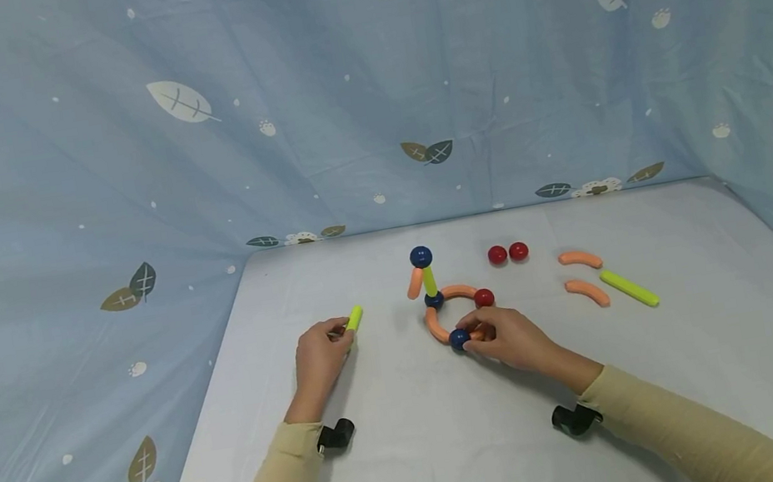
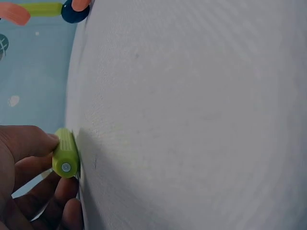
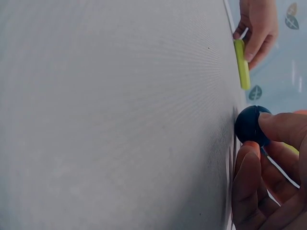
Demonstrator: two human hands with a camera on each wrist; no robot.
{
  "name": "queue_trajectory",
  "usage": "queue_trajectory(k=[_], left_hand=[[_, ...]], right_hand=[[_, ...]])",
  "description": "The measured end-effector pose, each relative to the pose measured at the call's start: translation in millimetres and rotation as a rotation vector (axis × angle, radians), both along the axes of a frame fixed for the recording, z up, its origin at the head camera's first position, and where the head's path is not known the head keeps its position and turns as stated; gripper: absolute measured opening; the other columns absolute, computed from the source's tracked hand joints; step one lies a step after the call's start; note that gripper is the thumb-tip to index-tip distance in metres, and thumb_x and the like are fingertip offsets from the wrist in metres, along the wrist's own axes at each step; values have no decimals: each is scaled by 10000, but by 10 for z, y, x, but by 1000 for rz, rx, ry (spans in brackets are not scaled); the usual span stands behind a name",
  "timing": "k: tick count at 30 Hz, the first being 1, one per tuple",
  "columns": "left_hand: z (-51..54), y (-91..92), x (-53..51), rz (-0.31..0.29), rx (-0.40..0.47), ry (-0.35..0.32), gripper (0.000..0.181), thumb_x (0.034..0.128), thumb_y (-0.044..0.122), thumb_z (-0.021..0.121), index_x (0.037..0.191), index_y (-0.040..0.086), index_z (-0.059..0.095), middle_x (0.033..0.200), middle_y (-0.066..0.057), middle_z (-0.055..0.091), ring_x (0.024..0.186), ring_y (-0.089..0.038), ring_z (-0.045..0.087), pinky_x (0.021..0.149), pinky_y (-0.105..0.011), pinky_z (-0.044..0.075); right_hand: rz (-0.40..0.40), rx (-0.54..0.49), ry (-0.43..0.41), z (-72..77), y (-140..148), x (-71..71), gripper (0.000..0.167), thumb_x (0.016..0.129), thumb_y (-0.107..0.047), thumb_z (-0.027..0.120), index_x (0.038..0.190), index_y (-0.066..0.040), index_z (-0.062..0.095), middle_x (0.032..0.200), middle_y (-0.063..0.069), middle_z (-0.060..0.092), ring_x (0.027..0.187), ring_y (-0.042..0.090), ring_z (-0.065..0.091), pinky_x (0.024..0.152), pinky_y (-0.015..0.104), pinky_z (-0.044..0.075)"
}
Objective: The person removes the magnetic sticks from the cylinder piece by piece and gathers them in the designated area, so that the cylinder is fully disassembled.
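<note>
My left hand (image 1: 322,362) pinches a yellow-green rod (image 1: 355,318) between thumb and fingers, low over the white table. In the left wrist view that rod (image 2: 65,152) shows a small round metal disc in its end. My right hand (image 1: 516,337) holds a dark blue ball (image 1: 459,339) at the near side of a ring of orange curved rods (image 1: 434,324). A red ball (image 1: 484,298) and another blue ball (image 1: 434,300) join the ring. From the latter rises a yellow-green rod (image 1: 429,281), topped by a blue ball (image 1: 421,256) with an orange curved rod (image 1: 415,283) hanging down.
Two red balls (image 1: 507,253) lie side by side behind the ring. Further right lie two orange curved rods (image 1: 587,293) and a straight yellow-green rod (image 1: 629,288). A blue patterned cloth (image 1: 351,112) hangs behind the white table (image 1: 420,455).
</note>
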State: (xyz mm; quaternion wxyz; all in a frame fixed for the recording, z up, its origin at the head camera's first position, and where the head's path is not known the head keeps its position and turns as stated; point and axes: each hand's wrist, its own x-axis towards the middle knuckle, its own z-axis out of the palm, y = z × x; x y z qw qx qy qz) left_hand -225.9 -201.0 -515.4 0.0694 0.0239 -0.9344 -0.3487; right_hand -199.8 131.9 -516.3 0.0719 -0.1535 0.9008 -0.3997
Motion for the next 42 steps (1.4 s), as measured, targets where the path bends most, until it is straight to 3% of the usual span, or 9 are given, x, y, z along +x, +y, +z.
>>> queue_trajectory(k=[13, 22, 35, 42], left_hand=[[17, 21, 22, 13, 7, -1, 345, 917, 198, 752, 1230, 54, 725, 1026, -70, 727, 876, -207, 683, 685, -339, 562], [56, 71, 46, -15, -61, 107, 358, 916, 220, 767, 1233, 63, 714, 1088, -91, 711, 948, -258, 631, 767, -416, 516], [96, 196, 95, -58, -42, 200, 312, 920, 203, 763, 1192, 54, 725, 1079, -87, 713, 966, -288, 649, 822, -426, 527], [162, 257, 120, -87, -5, 213, 305, 924, 186, 753, 1194, 47, 724, 1080, -92, 714, 978, -292, 648, 857, -437, 519]], right_hand=[[-4, -6, -8, 9, -5, 5, 315, 891, -195, 807, 1198, -192, 732, 960, -88, 652, 819, 132, 558, 696, 262, 526], [-5, -7, -1, 20, -5, 16, 317, 890, -195, 808, 1198, -185, 732, 957, -84, 649, 819, 131, 557, 696, 262, 524], [-11, -5, 5, 10, -3, 35, 323, 899, -207, 800, 1212, -172, 729, 955, -77, 647, 818, 133, 551, 689, 254, 520], [-17, 3, -2, 7, -10, 34, 335, 898, -210, 801, 1223, -178, 726, 943, -78, 637, 823, 139, 547, 690, 258, 519]])
